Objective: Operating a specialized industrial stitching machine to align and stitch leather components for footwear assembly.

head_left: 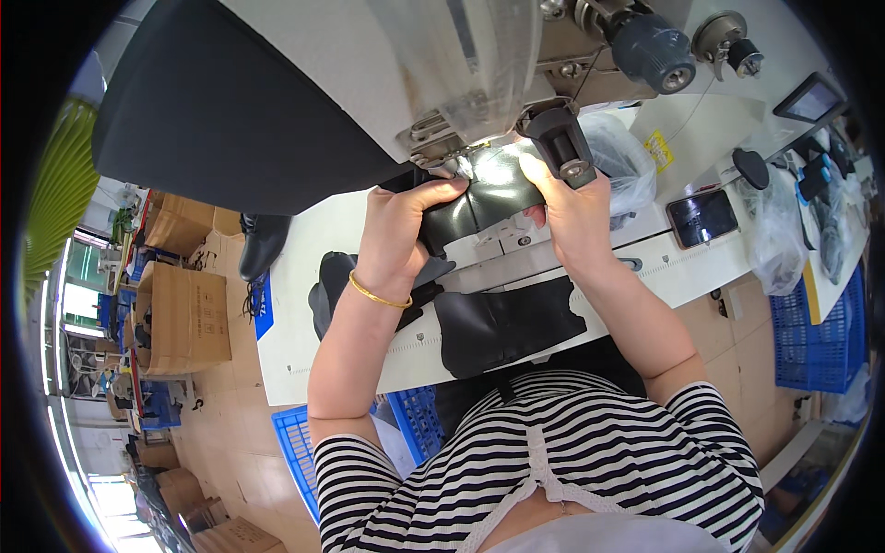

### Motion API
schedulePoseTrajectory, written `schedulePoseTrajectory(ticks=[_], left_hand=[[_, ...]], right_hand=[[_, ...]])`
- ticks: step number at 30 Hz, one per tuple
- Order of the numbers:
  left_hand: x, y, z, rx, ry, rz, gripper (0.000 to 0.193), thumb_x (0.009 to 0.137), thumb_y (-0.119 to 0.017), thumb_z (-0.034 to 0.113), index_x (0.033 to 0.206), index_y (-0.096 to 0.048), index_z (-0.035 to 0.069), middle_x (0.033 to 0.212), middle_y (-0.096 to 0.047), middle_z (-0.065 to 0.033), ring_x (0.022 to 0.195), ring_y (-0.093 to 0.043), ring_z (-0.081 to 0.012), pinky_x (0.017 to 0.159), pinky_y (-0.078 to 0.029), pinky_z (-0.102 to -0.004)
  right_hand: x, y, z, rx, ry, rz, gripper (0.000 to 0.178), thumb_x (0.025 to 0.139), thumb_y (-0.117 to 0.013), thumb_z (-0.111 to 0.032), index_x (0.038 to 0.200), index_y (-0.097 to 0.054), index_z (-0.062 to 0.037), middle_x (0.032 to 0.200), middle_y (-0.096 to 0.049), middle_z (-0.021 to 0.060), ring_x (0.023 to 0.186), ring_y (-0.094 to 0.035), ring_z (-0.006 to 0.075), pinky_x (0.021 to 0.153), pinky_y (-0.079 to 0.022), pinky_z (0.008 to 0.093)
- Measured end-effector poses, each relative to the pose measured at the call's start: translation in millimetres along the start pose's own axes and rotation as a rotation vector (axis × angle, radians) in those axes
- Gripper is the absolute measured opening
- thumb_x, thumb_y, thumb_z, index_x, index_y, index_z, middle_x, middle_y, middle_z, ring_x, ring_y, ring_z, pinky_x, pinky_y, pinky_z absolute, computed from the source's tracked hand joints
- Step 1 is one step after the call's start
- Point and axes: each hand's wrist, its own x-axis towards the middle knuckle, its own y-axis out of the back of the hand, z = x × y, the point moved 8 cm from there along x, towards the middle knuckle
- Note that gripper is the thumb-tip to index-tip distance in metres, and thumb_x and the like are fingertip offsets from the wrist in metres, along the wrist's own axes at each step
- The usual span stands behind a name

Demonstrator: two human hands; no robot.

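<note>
A black leather piece (454, 221) lies under the head of a sewing machine (479, 55), in the bright light by the needle area. My left hand (396, 230), with a gold bangle at the wrist, grips its left side, thumb on top. On the right side, my right hand (576, 212) pinches the same piece, thumb pointing toward the needle. The fingers beneath the leather are mostly hidden. Nearer to me, a second flat black leather piece (507, 323) rests at the table's front edge. More dark pieces (336, 286) lie left of it, beside my left forearm.
A phone (702, 218) and a clear plastic bag (622, 166) are on the white table (286, 355) to the right. A black boot (265, 244) stands by its left edge. Blue crates (816, 332) and cardboard boxes (189, 318) are on the floor.
</note>
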Motion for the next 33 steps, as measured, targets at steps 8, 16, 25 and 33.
schedulePoseTrajectory(ticks=[8, 16, 25, 33], left_hand=[[1.6, 1.9, -0.4, 0.009, -0.019, -0.007, 0.007, 0.074, -0.064, -0.01, 0.079, -0.064, -0.005, 0.081, -0.065, -0.0106, 0.072, -0.064, -0.0172, 0.066, -0.054, -0.0278], [1.0, 0.1, 1.8, 0.01, -0.068, -0.02, 0.01, 0.074, -0.064, -0.01, 0.082, -0.065, -0.004, 0.082, -0.065, -0.0092, 0.071, -0.063, -0.0159, 0.067, -0.054, -0.0264], [-0.6, -0.4, 1.2, 0.031, -0.046, 0.006, 0.011, 0.073, -0.065, -0.011, 0.082, -0.065, -0.004, 0.083, -0.065, -0.0091, 0.073, -0.063, -0.0159, 0.066, -0.054, -0.026], [0.1, 0.8, 1.6, 0.011, -0.085, -0.005, 0.009, 0.073, -0.065, -0.01, 0.08, -0.065, -0.005, 0.082, -0.065, -0.01, 0.073, -0.063, -0.0173, 0.068, -0.053, -0.028]], right_hand=[[1.2, -0.8, 0.7, -0.005, 0.045, -0.009, 0.015, 0.087, -0.06, -0.013, 0.095, -0.063, 0.0, 0.068, -0.058, 0.0017, 0.05, -0.05, 0.0062, 0.043, -0.039, 0.02], [0.5, -1.4, 0.2, 0.011, 0.041, -0.005, 0.014, 0.087, -0.059, -0.012, 0.092, -0.062, 0.0012, 0.067, -0.058, 0.0024, 0.049, -0.051, 0.0068, 0.043, -0.039, 0.0204], [1.8, 0.0, 1.4, 0.001, 0.051, -0.009, 0.013, 0.087, -0.06, -0.012, 0.09, -0.062, 0.001, 0.067, -0.058, 0.0025, 0.049, -0.051, 0.0067, 0.043, -0.039, 0.0203], [2.2, -0.7, 0.1, 0.003, 0.078, -0.019, 0.013, 0.087, -0.06, -0.012, 0.088, -0.061, 0.0018, 0.067, -0.058, 0.0031, 0.049, -0.052, 0.0073, 0.044, -0.04, 0.0207]])
